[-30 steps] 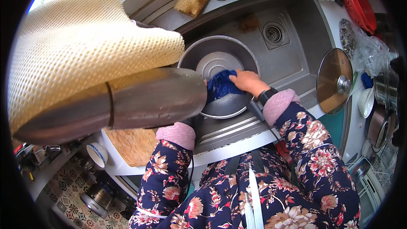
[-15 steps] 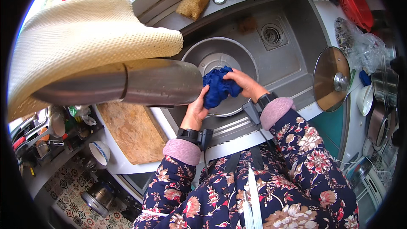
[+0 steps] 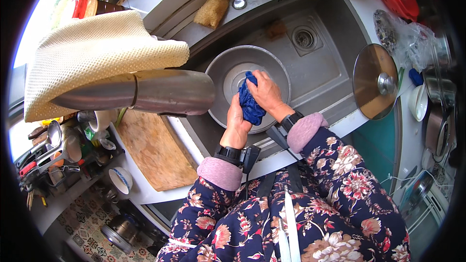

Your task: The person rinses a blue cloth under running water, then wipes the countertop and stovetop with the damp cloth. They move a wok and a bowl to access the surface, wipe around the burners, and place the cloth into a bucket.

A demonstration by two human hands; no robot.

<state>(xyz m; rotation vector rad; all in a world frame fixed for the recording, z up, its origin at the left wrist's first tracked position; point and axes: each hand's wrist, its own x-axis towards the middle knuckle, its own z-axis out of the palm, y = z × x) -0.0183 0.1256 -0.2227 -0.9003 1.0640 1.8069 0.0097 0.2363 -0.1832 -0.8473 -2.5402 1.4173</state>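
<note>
A crumpled dark blue cloth (image 3: 250, 105) is bunched between my two hands, over the round metal basin (image 3: 219, 68) in the sink. My left hand (image 3: 237, 124) grips its lower left side, thumb up along it. From the upper right, my right hand (image 3: 265, 92) wraps its fingers over the top of the cloth. Just left of my hands is the rounded end of a thick metal faucet (image 3: 174, 92). Parts of the basin's inside are hidden behind my hands and the cloth.
A beige mesh cloth (image 3: 107, 48) drapes over the faucet. The steel sink (image 3: 325, 77) has a drain (image 3: 305, 39) at its far right. A wooden cutting board (image 3: 150, 150) lies on the left, a glass lid (image 3: 371, 85) on the right edge, and a tan sponge (image 3: 212, 9) behind.
My hands have drawn closer together, squeezing the loosely spread cloth into a tighter, narrower bundle. My right hand has moved left over it. The view has shifted slightly.
</note>
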